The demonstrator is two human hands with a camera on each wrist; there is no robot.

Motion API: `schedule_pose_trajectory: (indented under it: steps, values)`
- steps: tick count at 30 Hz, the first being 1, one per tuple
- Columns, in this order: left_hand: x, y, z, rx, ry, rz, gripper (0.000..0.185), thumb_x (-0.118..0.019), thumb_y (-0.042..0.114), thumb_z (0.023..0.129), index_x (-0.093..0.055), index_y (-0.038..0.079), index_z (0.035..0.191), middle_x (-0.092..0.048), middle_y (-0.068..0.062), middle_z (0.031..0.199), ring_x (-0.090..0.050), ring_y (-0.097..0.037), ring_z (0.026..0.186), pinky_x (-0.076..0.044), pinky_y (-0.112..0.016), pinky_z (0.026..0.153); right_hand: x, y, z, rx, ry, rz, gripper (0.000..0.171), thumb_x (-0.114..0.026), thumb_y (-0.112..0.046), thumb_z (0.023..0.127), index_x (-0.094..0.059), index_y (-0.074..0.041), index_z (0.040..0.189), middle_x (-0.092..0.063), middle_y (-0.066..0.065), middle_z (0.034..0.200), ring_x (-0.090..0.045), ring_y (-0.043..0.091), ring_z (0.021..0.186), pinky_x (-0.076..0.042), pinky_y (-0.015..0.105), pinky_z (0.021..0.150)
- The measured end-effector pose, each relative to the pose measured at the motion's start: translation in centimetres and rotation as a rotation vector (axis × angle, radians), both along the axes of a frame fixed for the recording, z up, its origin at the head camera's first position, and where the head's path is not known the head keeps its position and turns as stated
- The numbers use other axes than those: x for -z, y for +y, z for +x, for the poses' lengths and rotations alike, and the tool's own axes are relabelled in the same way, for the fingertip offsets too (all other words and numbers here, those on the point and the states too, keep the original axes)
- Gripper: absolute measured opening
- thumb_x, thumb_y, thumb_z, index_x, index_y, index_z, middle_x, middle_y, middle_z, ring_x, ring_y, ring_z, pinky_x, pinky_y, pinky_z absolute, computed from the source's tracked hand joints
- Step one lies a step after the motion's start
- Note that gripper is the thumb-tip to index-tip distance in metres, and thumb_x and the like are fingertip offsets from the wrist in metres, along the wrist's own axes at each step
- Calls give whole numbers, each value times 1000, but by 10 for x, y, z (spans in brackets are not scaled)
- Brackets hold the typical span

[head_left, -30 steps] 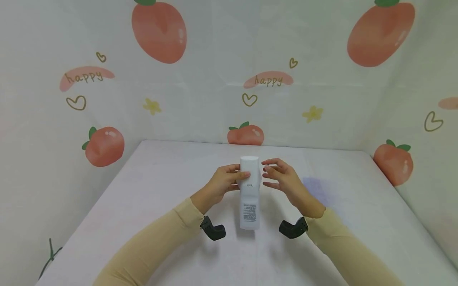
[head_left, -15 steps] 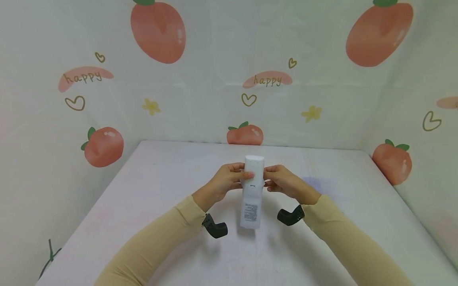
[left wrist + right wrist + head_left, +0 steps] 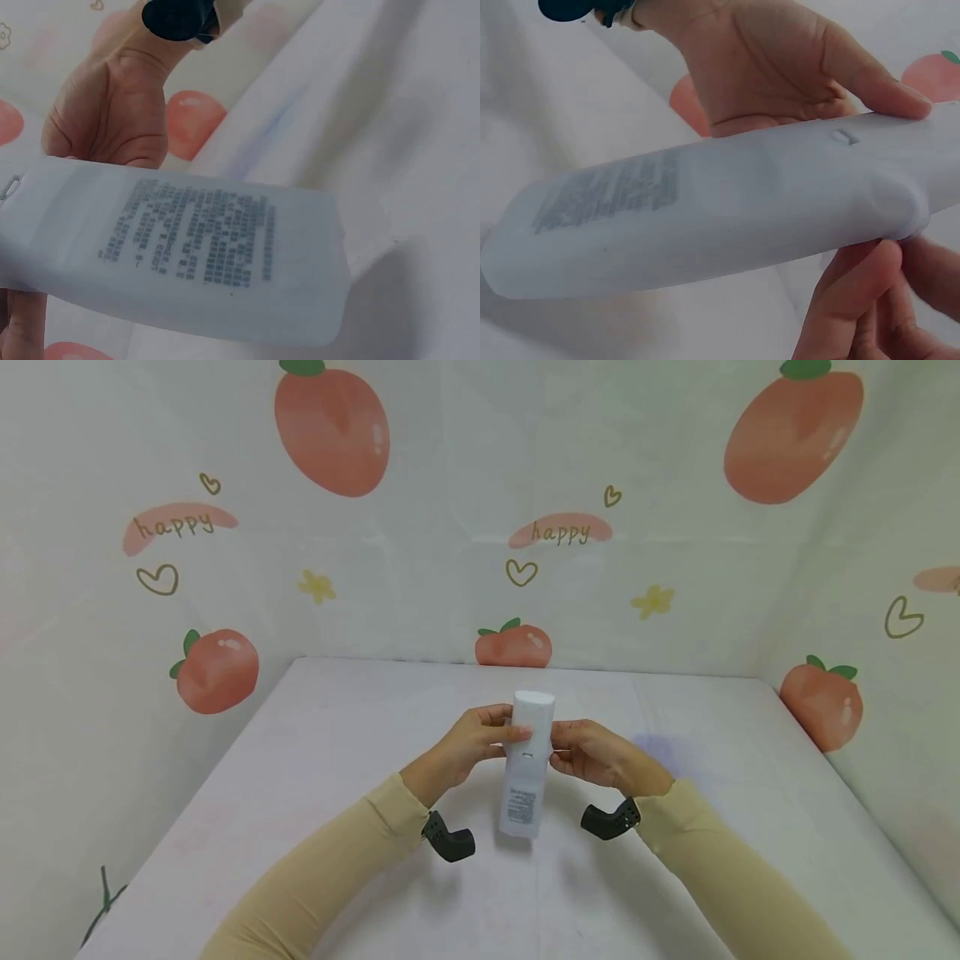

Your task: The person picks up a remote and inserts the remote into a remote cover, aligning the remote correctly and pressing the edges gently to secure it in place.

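A long white plastic device (image 3: 528, 760) with rounded ends stands nearly upright between the hands, leaning slightly. Grey printed text covers its lower part, and a small slot lies above that. My left hand (image 3: 463, 742) grips its upper left side, thumb across the face that shows and fingers behind. At the opposite side, my right hand (image 3: 596, 752) has its fingers curled in against the edge. The right wrist view has a round knob (image 3: 907, 206) on that edge, with right thumb and fingers (image 3: 855, 289) pinching at it. The device's far face is hidden.
A white-covered table (image 3: 360, 727) spreads beneath the hands. Behind it hangs a pale cloth (image 3: 442, 468) printed with red fruit, hearts and "happy". Dark wrist cameras (image 3: 448, 839) stick out below both wrists.
My right hand has come left from a small gap to the device's side, and its fingers have curled in. The device has shifted slightly right and tilted; my left hand keeps its hold.
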State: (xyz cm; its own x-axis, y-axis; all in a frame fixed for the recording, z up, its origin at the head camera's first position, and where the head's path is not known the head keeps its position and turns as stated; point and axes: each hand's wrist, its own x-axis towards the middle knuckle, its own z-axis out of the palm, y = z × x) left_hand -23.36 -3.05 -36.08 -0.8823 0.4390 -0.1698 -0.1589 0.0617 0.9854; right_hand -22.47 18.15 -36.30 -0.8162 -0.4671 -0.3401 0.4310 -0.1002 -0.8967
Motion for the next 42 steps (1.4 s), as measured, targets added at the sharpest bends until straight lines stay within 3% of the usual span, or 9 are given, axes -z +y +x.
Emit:
schedule_pose_trajectory:
  steps: [4, 12, 16, 19, 25, 29, 37, 42]
  values:
    - [3, -1, 0, 1, -3, -6, 41, -69, 17, 89, -60, 6, 127, -65, -8, 123, -61, -18, 108, -47, -43, 100, 2, -1, 0, -1, 33, 66, 25, -48, -9, 101, -70, -12, 88, -67, -1, 84, -60, 8, 72, -51, 17, 67]
    - [5, -2, 2, -4, -4, -30, 40, -69, 17, 90, -61, 4, 126, -68, -9, 117, -64, -15, 96, -52, -37, 91, 0, 1, -1, -109, 251, 386, 13, -50, -7, 96, -59, 2, 93, -56, 0, 75, -51, 9, 68, -48, 18, 64]
    - [4, -3, 1, -8, -2, -36, 40, -68, 18, 90, -61, 4, 127, -68, -10, 115, -65, -14, 92, -53, -35, 88, -2, 0, 0, -146, 295, 452, 12, -51, -5, 95, -56, 1, 87, -55, 2, 75, -52, 12, 70, -48, 20, 64]
    - [5, -4, 1, -14, 0, -39, 40, -68, 20, 91, -61, 4, 127, -68, -10, 114, -65, -14, 90, -53, -35, 88, -2, -4, 2, -107, 362, 486, 16, -47, -7, 97, -55, 5, 91, -54, 3, 77, -53, 13, 72, -49, 21, 65]
    - [7, -4, 1, -8, -32, -37, 40, -68, 21, 90, -62, 4, 125, -70, -7, 106, -67, -14, 85, -55, -35, 84, -6, -10, 3, 132, 474, 502, 22, -43, -9, 101, -53, 11, 104, -51, 2, 75, -49, 11, 68, -47, 22, 66]
    - [5, -2, 2, -2, -25, -64, 39, -70, 21, 89, -64, 4, 123, -71, -8, 101, -68, -17, 81, -57, -36, 81, -12, -11, 1, 232, 464, 454, 22, -41, -7, 101, -51, 12, 106, -50, 3, 78, -49, 10, 70, -46, 20, 66]
    - [0, 3, 2, 36, 28, -195, 40, -75, 21, 84, -67, 5, 119, -72, -9, 100, -68, -17, 80, -58, -37, 78, -22, -6, -1, 274, 228, 198, 20, -39, -3, 100, -49, 13, 105, -49, 2, 80, -48, 7, 70, -47, 14, 65]
    - [2, 5, 1, -20, 32, -235, 41, -77, 23, 83, -67, 3, 118, -71, -11, 101, -69, -19, 78, -59, -37, 75, -23, -10, -1, 265, 259, 227, 18, -39, -1, 99, -49, 13, 102, -49, 2, 77, -48, 7, 70, -47, 14, 65]
